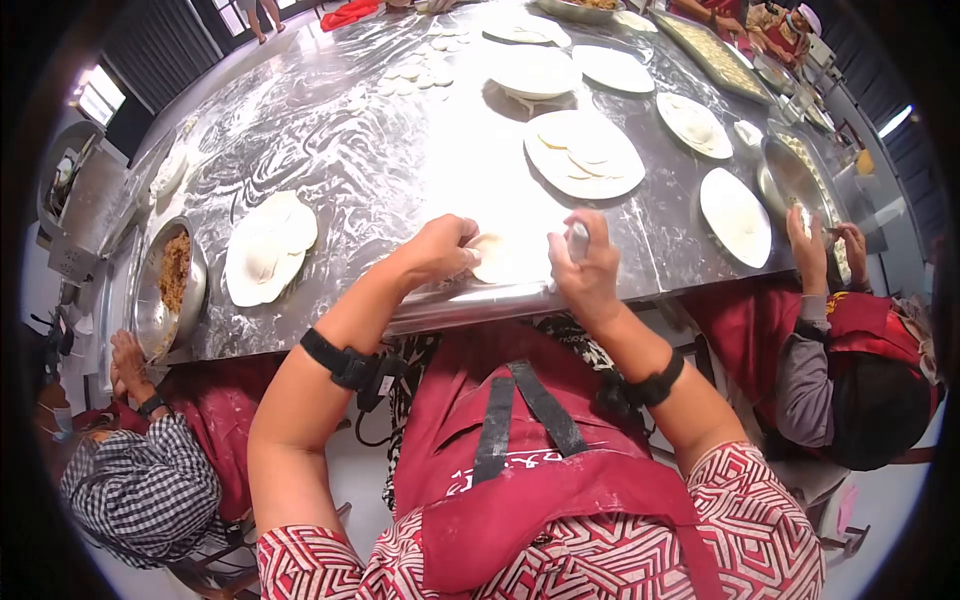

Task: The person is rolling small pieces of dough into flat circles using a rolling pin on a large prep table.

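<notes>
At the near edge of the floured metal table, my left hand pinches the rim of a small round dough wrapper between thumb and fingers. To the right of it, my right hand is closed around a rolling pin. Only the pale rounded end of the pin shows; my fingers hide most of it. The pin and the wrapper look apart. Beyond my hands lies a white plate bearing several flat dough rounds.
At left are a plate of wrappers and a metal bowl of brown filling, beside a person in a checked top. At right, white plates and a steel bowl stand near another person's hands. Dough pieces lie farther back.
</notes>
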`<state>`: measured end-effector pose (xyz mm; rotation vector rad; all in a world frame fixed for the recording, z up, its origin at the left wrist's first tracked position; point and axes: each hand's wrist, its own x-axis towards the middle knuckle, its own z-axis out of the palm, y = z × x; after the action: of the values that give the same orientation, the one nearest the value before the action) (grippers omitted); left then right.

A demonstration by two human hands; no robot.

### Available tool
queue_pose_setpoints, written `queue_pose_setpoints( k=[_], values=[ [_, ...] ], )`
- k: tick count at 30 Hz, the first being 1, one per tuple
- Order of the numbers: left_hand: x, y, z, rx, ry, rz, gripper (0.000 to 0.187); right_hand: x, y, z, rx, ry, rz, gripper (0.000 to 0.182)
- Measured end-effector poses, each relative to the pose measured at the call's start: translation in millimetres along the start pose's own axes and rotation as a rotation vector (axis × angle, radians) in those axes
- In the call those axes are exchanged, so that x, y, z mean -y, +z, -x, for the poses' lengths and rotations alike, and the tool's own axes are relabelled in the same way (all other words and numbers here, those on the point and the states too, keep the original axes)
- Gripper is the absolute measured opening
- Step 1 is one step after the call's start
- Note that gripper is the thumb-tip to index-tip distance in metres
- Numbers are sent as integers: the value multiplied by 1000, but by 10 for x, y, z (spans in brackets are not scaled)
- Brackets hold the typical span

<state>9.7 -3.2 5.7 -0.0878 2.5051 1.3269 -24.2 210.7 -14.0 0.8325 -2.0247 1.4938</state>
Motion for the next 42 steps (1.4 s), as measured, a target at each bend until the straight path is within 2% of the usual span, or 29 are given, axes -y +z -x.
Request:
queue_pose_setpoints(
  k=[3,6,7,10,14,17,20,24,27,30,31,32,34,37,41,42],
  values=[
    [-20,-2,-19,-43,140,-259,19,-182,243,-322,1,0,69,29],
    [-75,2,-120,-132,67,-296,21,-325,478,-522,2,-37,92,29],
    [-71,15,-149,-132,129,-319,21,-309,445,-496,-10,-38,86,29],
    [-91,15,-116,-45,121,-401,22,-137,166,-197,-13,-14,53,28],
    [-111,11,30,43,-87,-43,23,55,-27,-55,21,53,-4,28],
    [-164,-6,61,16,60,-266,23,-122,181,-250,11,51,0,29],
    [-144,0,-70,-82,9,-328,24,-311,424,-459,14,12,50,29],
    [-65,55,-105,-92,110,-307,18,-166,199,-277,-23,-25,56,30],
    [-42,25,-20,-40,-12,-128,22,61,-61,36,0,25,4,28],
    [-161,-49,166,80,-59,-148,26,6,15,-28,-4,20,8,27],
    [-31,-2,142,15,63,-132,24,-69,86,-141,-4,17,13,27],
    [-45,-7,132,-9,45,-161,24,-186,222,-273,-45,-42,60,28],
    [-103,-57,73,-63,10,-220,25,-352,478,-492,-4,-13,52,30],
    [-110,-67,36,-76,-35,-200,29,-342,505,-550,20,-18,66,30],
    [-54,73,54,-146,12,-345,30,-98,27,-21,62,112,1,34],
    [-149,98,92,-146,-60,-318,31,9,-73,76,86,142,-25,32]
  ],
)
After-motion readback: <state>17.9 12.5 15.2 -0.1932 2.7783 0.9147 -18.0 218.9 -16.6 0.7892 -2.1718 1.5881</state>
